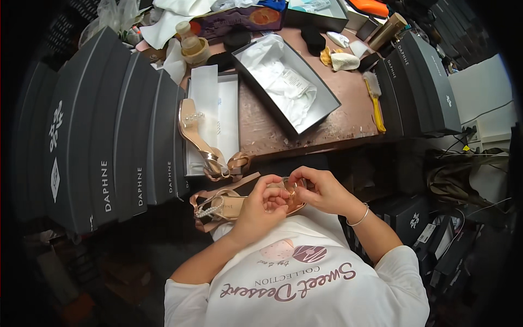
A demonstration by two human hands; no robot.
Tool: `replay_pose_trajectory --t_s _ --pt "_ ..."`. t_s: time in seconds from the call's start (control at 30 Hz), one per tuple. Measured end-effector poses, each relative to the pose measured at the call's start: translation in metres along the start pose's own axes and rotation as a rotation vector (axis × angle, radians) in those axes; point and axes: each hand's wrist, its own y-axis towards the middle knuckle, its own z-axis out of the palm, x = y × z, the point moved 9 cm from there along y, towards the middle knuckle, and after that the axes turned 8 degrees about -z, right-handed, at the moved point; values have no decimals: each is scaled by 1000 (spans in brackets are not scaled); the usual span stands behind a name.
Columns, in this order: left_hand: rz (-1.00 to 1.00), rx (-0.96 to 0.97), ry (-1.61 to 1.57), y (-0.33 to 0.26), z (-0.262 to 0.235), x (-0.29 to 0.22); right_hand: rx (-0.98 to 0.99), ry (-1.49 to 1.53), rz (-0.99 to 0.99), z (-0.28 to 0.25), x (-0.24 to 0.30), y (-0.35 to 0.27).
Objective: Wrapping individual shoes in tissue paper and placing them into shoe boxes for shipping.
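Sandal, rose-gold with a pearl strap, lies across your lap just below the table edge, its toe toward the stacked dark shoeboxes. Little free room lies between lap and table. Your left hand curls around its heel end; your right hand pinches the strap there, fingers nearly closed. Its mate rests above on the table.

A scuffed brown worktable stands between stacked dark shoeboxes, with a dim, cluttered floor below.
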Motion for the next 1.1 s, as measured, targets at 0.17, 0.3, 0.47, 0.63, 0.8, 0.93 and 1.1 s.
replay_pose_trajectory --t_s 0.17,0.3,0.47,0.63,0.8,0.93,1.1 --pt "-117 -2 121 17 -6 7 -77 -118 -48 -4 -12 -2" --pt "-167 56 43 29 -6 7 39 -274 -65 -15 -7 15" --pt "-189 45 16 30 -13 7 276 -304 -130 -2 -7 33" --pt "-229 61 141 20 -17 -4 321 -251 -135 7 -4 41" --pt "-245 100 160 17 -23 5 339 -259 -63 14 -6 42" --pt "-191 54 101 20 -25 6 324 -314 -86 16 -3 43" --pt "-165 25 91 15 -25 8 197 -340 -104 17 -2 42"
